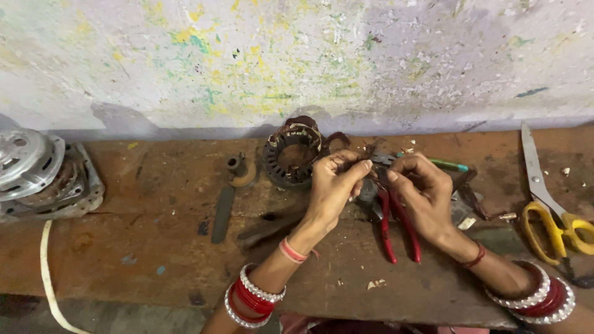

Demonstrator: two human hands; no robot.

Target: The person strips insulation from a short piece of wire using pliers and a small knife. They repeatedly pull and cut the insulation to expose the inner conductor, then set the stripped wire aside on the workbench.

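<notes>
My left hand point(333, 185) and my right hand point(424, 188) meet over the wooden bench point(154, 247), fingertips pinched together on thin brown wire strands point(366, 154) that lead from a round motor stator with copper windings point(292, 153). The stator stands just left of my left hand. Red-handled pliers point(393, 222) lie on the bench under and between my hands, handles pointing toward me. Both wrists wear red and white bangles.
A metal motor housing point(37, 173) sits at the far left with a white cord point(46, 272) below it. Yellow-handled scissors point(547, 204) lie at the right. A dark flat tool point(223, 213), a small bushing point(238, 168) and a green pen point(450, 165) rest near the painted wall point(297, 55).
</notes>
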